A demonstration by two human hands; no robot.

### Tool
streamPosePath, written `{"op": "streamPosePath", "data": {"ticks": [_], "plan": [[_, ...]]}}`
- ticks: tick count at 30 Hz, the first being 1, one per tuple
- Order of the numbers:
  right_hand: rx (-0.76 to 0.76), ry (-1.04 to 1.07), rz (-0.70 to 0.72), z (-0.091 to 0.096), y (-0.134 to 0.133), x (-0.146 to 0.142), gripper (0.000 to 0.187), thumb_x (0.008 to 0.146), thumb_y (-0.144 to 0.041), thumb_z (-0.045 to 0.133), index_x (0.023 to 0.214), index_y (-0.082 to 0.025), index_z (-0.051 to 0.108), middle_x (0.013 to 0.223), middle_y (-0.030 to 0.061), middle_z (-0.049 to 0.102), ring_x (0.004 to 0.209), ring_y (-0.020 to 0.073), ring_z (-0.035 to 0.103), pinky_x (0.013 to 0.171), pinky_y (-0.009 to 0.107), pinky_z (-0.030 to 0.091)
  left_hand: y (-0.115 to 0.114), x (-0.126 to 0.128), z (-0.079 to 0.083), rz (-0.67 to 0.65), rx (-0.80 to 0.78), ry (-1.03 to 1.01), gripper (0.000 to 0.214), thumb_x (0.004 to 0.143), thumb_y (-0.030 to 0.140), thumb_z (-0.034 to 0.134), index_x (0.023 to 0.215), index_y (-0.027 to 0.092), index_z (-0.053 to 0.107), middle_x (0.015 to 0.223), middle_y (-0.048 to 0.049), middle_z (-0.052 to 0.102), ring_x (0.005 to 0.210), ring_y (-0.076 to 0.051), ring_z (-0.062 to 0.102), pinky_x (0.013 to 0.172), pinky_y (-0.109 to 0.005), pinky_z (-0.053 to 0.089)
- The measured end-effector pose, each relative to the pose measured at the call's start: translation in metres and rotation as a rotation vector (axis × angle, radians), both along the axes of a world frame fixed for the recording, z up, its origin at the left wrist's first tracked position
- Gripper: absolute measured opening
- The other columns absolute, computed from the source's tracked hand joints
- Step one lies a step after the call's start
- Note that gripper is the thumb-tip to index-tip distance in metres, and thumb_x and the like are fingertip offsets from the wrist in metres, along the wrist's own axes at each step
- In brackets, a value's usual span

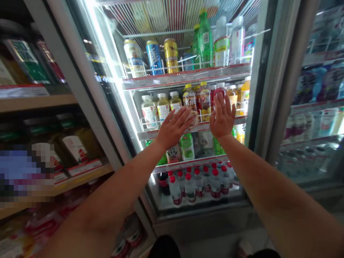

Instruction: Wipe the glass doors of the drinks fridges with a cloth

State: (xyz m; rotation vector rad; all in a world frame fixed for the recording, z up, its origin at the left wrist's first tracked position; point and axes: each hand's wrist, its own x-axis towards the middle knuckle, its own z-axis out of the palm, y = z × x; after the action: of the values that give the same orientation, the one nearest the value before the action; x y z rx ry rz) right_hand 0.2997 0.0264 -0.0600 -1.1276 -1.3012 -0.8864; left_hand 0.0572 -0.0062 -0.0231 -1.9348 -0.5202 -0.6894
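Both my arms reach into an open drinks fridge, at the second wire shelf (172, 131). My left hand (173, 128) has its fingers laid together over a pale rounded bottle (193, 119) at the shelf's front rail. It sits just right of three white-capped bottles (161, 109). My right hand (222, 119) is raised flat with its fingers spread and holds nothing. It is in front of the red and orange bottles (205, 100) on the same shelf. The two hands are a short gap apart.
Cans (154, 57) and green bottles (204, 39) stand on the top shelf. Green-labelled bottles (187, 146) fill the third shelf and red-capped bottles (199, 181) the bottom. The glass door (88, 79) stands open at left, store shelving (40, 102) behind it. A second fridge (317, 107) is at right.
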Motion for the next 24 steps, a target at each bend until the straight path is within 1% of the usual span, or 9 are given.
{"op": "streamPosePath", "data": {"ticks": [3,7,9,12,14,17,19,21,24], "plan": [[-0.001,-0.003,0.016,0.0,-0.001,0.0,0.061,0.097,-0.025,0.033,0.157,-0.019,0.039,0.163,0.0072,0.042,0.156,0.0231,0.028,0.125,0.055,0.025,-0.002,-0.01,0.005,0.004,0.031,0.038,0.055,0.102,0.013,0.044,0.156,0.026,0.041,0.163,-0.0075,0.04,0.154,-0.023,0.03,0.129,-0.05,0.024],[-0.017,0.008,0.029,0.001,-0.003,-0.001,0.062,0.096,-0.024,0.034,0.157,-0.021,0.039,0.163,0.0073,0.042,0.156,0.024,0.028,0.125,0.056,0.025,-0.005,-0.026,0.011,0.05,0.074,-0.103,0.053,0.103,0.015,0.044,0.155,0.023,0.043,0.163,-0.0118,0.038,0.155,-0.025,0.029,0.128,-0.051,0.026],[-0.021,0.014,0.032,0.001,-0.003,-0.001,0.061,0.096,-0.024,0.034,0.157,-0.022,0.039,0.163,0.0072,0.043,0.156,0.0242,0.028,0.125,0.057,0.025,-0.005,-0.035,0.009,0.033,0.076,-0.05,0.052,0.102,0.014,0.045,0.153,0.023,0.046,0.162,-0.011,0.042,0.155,-0.024,0.028,0.128,-0.048,0.028],[0.009,0.007,0.022,0.0,-0.003,-0.001,0.059,0.098,-0.024,0.034,0.156,-0.021,0.041,0.163,0.0071,0.043,0.156,0.0232,0.03,0.125,0.055,0.026,-0.006,-0.05,0.011,0.026,0.053,0.084,0.053,0.102,0.013,0.046,0.153,0.027,0.046,0.16,-0.0073,0.045,0.154,-0.021,0.031,0.129,-0.046,0.026],[0.032,0.001,0.014,-0.001,-0.002,0.0,0.059,0.097,-0.025,0.035,0.155,-0.02,0.042,0.162,0.0071,0.044,0.155,0.0227,0.031,0.125,0.054,0.026,-0.008,-0.06,0.019,0.053,0.056,0.08,0.053,0.102,0.015,0.047,0.154,0.029,0.044,0.16,-0.007,0.044,0.153,-0.021,0.033,0.129,-0.048,0.026],[0.039,-0.005,0.013,-0.001,-0.001,0.0,0.059,0.097,-0.026,0.035,0.156,-0.019,0.041,0.162,0.0068,0.043,0.155,0.0226,0.03,0.124,0.054,0.026,-0.009,-0.071,0.035,0.083,0.085,0.019,0.05,0.103,0.019,0.047,0.153,0.027,0.045,0.161,-0.0091,0.043,0.153,-0.024,0.034,0.127,-0.051,0.029],[0.025,-0.008,0.01,-0.001,-0.001,0.0,0.06,0.097,-0.027,0.034,0.156,-0.019,0.04,0.163,0.0065,0.043,0.155,0.0227,0.031,0.124,0.053,0.026,-0.009,-0.078,0.042,0.082,0.084,0.016,0.048,0.103,0.021,0.047,0.151,0.026,0.047,0.161,-0.0099,0.043,0.153,-0.025,0.034,0.125,-0.052,0.031],[0.017,-0.004,0.008,-0.001,-0.002,0.0,0.059,0.098,-0.027,0.033,0.156,-0.02,0.041,0.163,0.0066,0.043,0.155,0.0227,0.03,0.125,0.052,0.025,-0.006,-0.084,0.041,0.07,0.089,0.021,0.048,0.103,0.02,0.047,0.151,0.025,0.047,0.161,-0.0105,0.043,0.154,-0.025,0.033,0.125,-0.052,0.032],[0.016,-0.001,0.016,-0.001,-0.003,-0.001,0.058,0.099,-0.027,0.032,0.156,-0.019,0.042,0.163,0.0072,0.042,0.156,0.0225,0.03,0.126,0.051,0.023,0.0,-0.092,0.031,0.045,0.111,0.019,0.052,0.101,0.019,0.049,0.153,0.024,0.045,0.16,-0.0121,0.044,0.156,-0.026,0.026,0.126,-0.051,0.03]]}}
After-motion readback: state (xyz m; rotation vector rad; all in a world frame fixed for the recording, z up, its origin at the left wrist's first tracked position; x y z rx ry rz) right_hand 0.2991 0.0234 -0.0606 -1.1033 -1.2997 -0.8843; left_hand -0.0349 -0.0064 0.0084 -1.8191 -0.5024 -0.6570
